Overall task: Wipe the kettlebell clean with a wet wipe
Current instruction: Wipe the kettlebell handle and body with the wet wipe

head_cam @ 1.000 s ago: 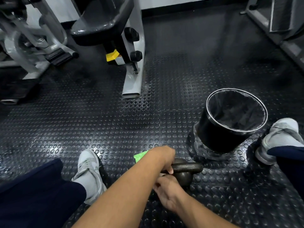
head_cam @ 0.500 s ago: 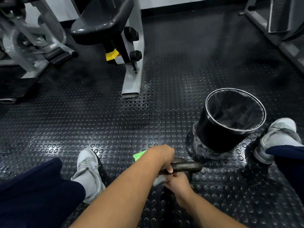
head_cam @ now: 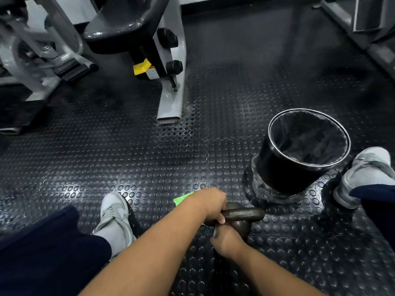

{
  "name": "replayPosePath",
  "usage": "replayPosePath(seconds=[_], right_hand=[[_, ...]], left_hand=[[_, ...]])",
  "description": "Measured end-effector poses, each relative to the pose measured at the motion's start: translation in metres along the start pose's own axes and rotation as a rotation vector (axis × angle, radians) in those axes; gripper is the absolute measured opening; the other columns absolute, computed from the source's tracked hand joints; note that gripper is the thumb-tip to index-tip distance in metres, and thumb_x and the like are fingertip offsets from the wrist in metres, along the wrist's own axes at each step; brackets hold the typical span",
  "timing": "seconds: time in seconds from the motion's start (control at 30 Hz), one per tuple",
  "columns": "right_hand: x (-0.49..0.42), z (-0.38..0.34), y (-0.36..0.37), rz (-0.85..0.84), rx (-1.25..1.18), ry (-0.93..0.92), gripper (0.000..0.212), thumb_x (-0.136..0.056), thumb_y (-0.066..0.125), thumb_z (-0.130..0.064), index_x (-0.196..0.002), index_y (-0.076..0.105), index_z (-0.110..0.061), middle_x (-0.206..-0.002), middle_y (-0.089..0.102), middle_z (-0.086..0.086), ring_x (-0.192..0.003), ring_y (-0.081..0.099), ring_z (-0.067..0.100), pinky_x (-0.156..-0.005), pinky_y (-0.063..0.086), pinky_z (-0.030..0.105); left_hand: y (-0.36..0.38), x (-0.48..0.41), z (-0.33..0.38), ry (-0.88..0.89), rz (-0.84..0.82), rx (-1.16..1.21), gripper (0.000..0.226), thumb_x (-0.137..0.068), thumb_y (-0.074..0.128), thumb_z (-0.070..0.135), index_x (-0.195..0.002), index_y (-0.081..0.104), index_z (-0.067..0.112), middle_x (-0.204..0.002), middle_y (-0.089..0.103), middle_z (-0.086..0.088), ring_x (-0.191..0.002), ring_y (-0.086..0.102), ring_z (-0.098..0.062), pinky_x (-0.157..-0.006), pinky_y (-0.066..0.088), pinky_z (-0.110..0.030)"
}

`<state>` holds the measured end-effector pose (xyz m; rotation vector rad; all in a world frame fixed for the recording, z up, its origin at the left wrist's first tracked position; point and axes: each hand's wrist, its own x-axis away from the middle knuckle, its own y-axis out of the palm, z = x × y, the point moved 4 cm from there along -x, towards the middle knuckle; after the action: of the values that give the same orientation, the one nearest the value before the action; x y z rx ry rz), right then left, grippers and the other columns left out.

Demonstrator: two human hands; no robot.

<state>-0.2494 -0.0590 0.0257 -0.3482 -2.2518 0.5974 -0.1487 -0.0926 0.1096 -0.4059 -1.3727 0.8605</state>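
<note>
Left hand (head_cam: 210,205), right hand (head_cam: 226,240), wipe (head_cam: 214,231) — on kettlebell (head_cam: 243,214)

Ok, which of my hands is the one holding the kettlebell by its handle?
Your left hand: it grips the handle of the kettlebell from above. The right hand is lower, holding the wet wipe against the round body instead.

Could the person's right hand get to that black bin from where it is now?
Probably yes. The right hand is at the kettlebell, and the black bin stands just beyond on that side, open-topped, with only bare floor between.
</note>
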Motion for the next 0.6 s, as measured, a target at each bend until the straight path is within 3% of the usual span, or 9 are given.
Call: replayPosePath(seconds=[0.07,0.17,0.23,0.3,0.37,0.43,0.53,0.57,0.6], right_hand=[[0.000,-0.009,-0.003,-0.033,-0.046,-0.026,0.012,-0.095,0.058,-0.016,-0.105,0.064,-0.017,-0.102,0.065,0.006,-0.111,0.061,0.029,-0.095,0.045,0.032],[0.010,-0.002,0.011,0.005,-0.762,0.071,0.017,-0.079,0.066,0.001,-0.092,0.057,-0.005,-0.076,0.050,0.010,-0.072,0.056,0.024,-0.072,0.051,0.042],[0.011,0.005,0.017,-0.008,-1.244,0.130,0.023,-0.082,0.061,0.011,-0.099,0.054,-0.002,-0.080,0.053,0.012,-0.072,0.059,0.020,-0.073,0.057,0.039],[0.011,0.009,0.017,-0.057,-1.496,0.156,0.023,-0.087,0.053,0.018,-0.096,0.054,-0.003,-0.079,0.057,0.012,-0.072,0.062,0.018,-0.077,0.061,0.038],[0.014,0.011,0.011,-0.092,-1.401,0.149,0.022,-0.090,0.049,0.016,-0.084,0.058,-0.003,-0.072,0.061,0.012,-0.066,0.063,0.017,-0.069,0.060,0.033],[0.011,0.018,0.003,-0.078,-1.007,0.128,0.025,-0.095,0.050,0.003,-0.074,0.058,-0.008,-0.065,0.061,0.008,-0.059,0.059,0.014,-0.064,0.054,0.031],[0.002,0.021,-0.003,-0.061,-0.178,-0.030,0.016,-0.092,0.057,-0.012,-0.079,0.058,-0.019,-0.069,0.058,-0.009,-0.073,0.057,0.016,-0.077,0.048,0.025],[0.001,0.016,-0.002,-0.054,-0.045,-0.067,0.007,-0.090,0.057,-0.015,-0.088,0.063,-0.019,-0.078,0.062,-0.006,-0.083,0.059,0.021,-0.085,0.050,0.028],[0.000,0.011,0.002,-0.030,-0.016,-0.083,0.013,-0.086,0.058,-0.019,-0.096,0.066,-0.018,-0.086,0.067,0.000,-0.088,0.062,0.025,-0.089,0.051,0.031]], left_hand=[[0.002,0.001,0.000,0.011,0.013,0.009,0.028,-0.087,0.078,0.034,-0.100,0.076,0.009,-0.087,0.069,-0.007,-0.084,0.063,-0.027,-0.066,0.041,-0.032],[0.004,0.002,-0.001,0.023,0.055,0.005,0.027,-0.085,0.080,0.033,-0.092,0.073,0.008,-0.076,0.061,-0.005,-0.078,0.059,-0.027,-0.064,0.040,-0.032],[0.005,0.003,-0.002,0.023,0.083,0.002,0.028,-0.084,0.080,0.035,-0.087,0.071,0.009,-0.073,0.057,-0.003,-0.077,0.057,-0.028,-0.064,0.040,-0.032],[0.005,0.006,-0.003,0.009,0.102,-0.002,0.027,-0.083,0.081,0.037,-0.087,0.071,0.012,-0.075,0.060,-0.002,-0.080,0.060,-0.027,-0.063,0.040,-0.031],[0.002,0.009,-0.003,-0.018,0.132,-0.035,0.029,-0.082,0.081,0.043,-0.096,0.075,0.018,-0.087,0.068,-0.001,-0.088,0.065,-0.026,-0.064,0.040,-0.031],[0.001,0.011,-0.002,-0.042,0.147,-0.048,0.030,-0.082,0.080,0.045,-0.102,0.076,0.023,-0.096,0.071,0.000,-0.094,0.066,-0.025,-0.066,0.042,-0.031],[0.000,0.014,0.004,-0.052,0.139,-0.055,0.030,-0.081,0.082,0.041,-0.103,0.077,0.021,-0.097,0.072,-0.004,-0.094,0.068,-0.028,-0.066,0.045,-0.032],[0.000,0.014,0.006,-0.055,0.140,-0.068,0.030,-0.081,0.082,0.040,-0.103,0.077,0.020,-0.096,0.072,-0.006,-0.094,0.068,-0.030,-0.067,0.047,-0.033],[0.001,0.014,0.008,-0.057,0.145,-0.084,0.030,-0.081,0.082,0.039,-0.103,0.077,0.019,-0.097,0.072,-0.007,-0.094,0.069,-0.031,-0.069,0.050,-0.034]])
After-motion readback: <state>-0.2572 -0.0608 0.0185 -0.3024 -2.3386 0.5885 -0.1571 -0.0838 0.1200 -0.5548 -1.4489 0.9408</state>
